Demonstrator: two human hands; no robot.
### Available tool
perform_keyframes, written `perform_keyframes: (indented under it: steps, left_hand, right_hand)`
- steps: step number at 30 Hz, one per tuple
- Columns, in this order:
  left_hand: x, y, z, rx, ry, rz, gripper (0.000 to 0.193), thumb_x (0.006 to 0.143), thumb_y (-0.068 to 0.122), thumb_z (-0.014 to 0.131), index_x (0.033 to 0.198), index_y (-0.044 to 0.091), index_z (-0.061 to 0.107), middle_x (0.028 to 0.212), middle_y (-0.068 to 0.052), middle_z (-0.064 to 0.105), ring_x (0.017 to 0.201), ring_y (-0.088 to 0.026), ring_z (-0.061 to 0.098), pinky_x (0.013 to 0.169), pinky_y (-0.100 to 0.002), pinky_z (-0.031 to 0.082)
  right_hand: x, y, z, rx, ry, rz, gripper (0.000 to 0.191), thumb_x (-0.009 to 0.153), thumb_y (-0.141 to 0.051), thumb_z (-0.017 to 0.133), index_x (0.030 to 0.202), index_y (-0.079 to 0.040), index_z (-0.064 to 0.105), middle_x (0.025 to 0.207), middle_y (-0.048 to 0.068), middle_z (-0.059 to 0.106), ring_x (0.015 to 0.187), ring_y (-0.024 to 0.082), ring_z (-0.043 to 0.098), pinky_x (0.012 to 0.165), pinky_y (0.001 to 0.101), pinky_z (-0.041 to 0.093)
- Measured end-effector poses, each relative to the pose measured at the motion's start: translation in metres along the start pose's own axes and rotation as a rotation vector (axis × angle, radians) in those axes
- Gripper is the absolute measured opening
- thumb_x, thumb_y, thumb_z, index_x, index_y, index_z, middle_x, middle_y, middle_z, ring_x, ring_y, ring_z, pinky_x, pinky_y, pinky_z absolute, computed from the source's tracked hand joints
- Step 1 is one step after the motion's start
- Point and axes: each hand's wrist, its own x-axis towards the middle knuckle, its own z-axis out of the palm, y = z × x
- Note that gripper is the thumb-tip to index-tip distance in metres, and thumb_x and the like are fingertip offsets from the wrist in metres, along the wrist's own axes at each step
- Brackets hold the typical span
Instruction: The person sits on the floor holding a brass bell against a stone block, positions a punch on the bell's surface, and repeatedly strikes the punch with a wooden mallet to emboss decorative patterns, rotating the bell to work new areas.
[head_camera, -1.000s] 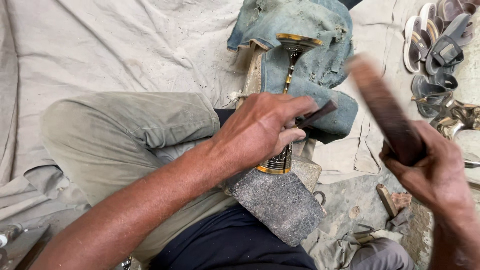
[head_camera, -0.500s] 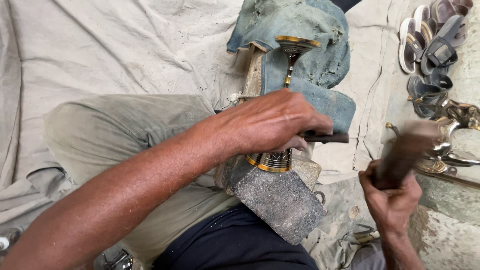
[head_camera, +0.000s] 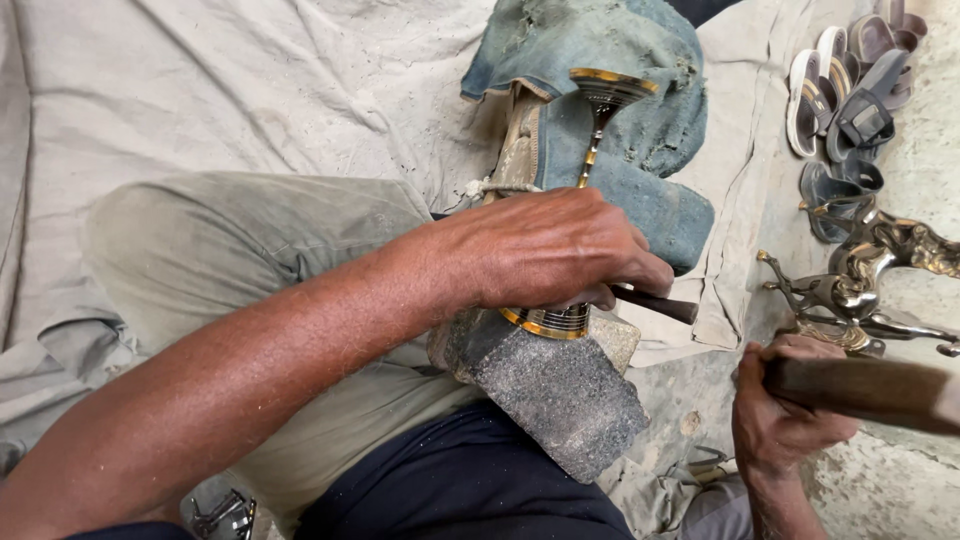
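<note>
My left hand (head_camera: 545, 250) is closed around a dark thin tool (head_camera: 655, 303) and presses on the banded base (head_camera: 545, 320) of a brass goblet-like piece (head_camera: 600, 100). That piece lies on its side over a grey stone block (head_camera: 560, 385) resting on my lap. Its stem runs away from me to a wide rim on blue denim cloth (head_camera: 620, 60). My right hand (head_camera: 785, 410) grips a thick brown wooden stick (head_camera: 860, 390), held low at the right and pointing right, apart from the brass piece.
Pale cloth (head_camera: 200, 90) covers the ground at the left. Brass figurines (head_camera: 860, 285) stand at the right, with several sandals (head_camera: 850, 90) beyond them. Small metal bits (head_camera: 220, 512) lie by my left thigh. Rough concrete shows at the lower right.
My right hand has swung the wooden stick down from a raised position at the upper right to low beside my lap. My left hand has stayed on the brass piece.
</note>
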Motion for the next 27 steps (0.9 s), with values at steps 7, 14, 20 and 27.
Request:
perform_keyframes:
  steps: [7,14,20,27]
  left_hand:
    - [-0.034,-0.014,0.001,-0.047,0.417,0.009,0.028,0.098,0.016,0.076,0.125,0.016,0.069,0.102,-0.001,0.075,0.087,-0.012,0.074,0.073,-0.026,0.064]
    - [-0.06,0.015,0.045,-0.411,0.772,-0.503,0.025,0.094,0.012,0.08,0.108,0.002,0.062,0.087,0.0,0.071,0.077,-0.003,0.066,0.064,-0.02,0.058]
    - [-0.048,0.029,0.062,-0.458,0.885,-0.61,0.024,0.092,0.007,0.08,0.109,0.002,0.064,0.083,0.002,0.063,0.075,-0.001,0.062,0.062,-0.019,0.058]
    - [-0.044,0.034,0.07,-0.447,0.943,-0.595,0.029,0.094,0.006,0.078,0.119,0.0,0.065,0.086,0.0,0.062,0.076,-0.001,0.059,0.064,-0.018,0.056]
  right_hand:
    - [-0.003,0.011,0.014,0.456,0.056,0.112,0.021,0.099,0.007,0.082,0.107,-0.004,0.066,0.105,0.011,0.073,0.089,0.016,0.068,0.084,0.0301,0.059]
    - [0.05,-0.017,-0.01,0.5,-0.179,0.489,0.031,0.086,0.014,0.077,0.111,0.001,0.065,0.097,0.009,0.069,0.092,0.015,0.069,0.088,0.0324,0.062]
    - [0.128,-0.047,-0.037,0.348,-0.312,0.373,0.037,0.087,0.008,0.075,0.121,0.0,0.063,0.092,0.007,0.066,0.074,0.014,0.066,0.063,0.0307,0.058]
    - [0.199,-0.051,-0.035,-0.121,-0.472,-0.158,0.035,0.094,0.007,0.072,0.127,0.009,0.06,0.085,0.014,0.059,0.059,0.02,0.058,0.055,0.0317,0.051]
